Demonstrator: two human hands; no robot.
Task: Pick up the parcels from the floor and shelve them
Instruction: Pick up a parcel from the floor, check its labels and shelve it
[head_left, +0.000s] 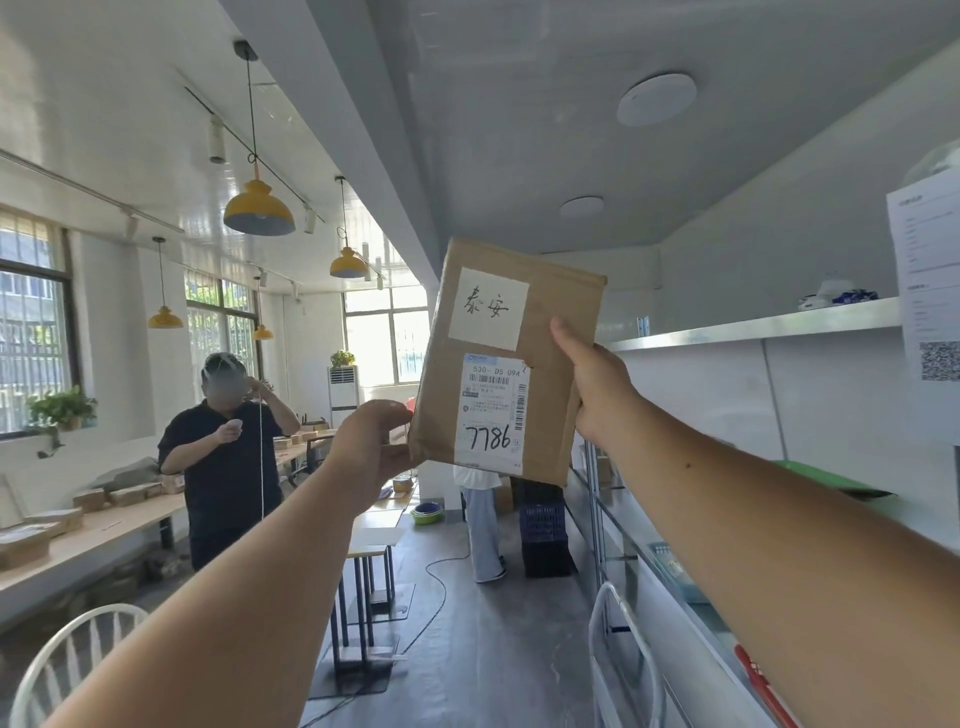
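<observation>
Both hands clamp the brown parcel (511, 364): my right hand (597, 389) wraps its right edge, thumb across the front, while my left hand (371, 447) pinches the lower-left corner. I hold it upright at arm's length, label facing me (probably to read the handwritten 7786), high in the aisle beside the shelf (753, 327) on my right, not yet touching it.
</observation>
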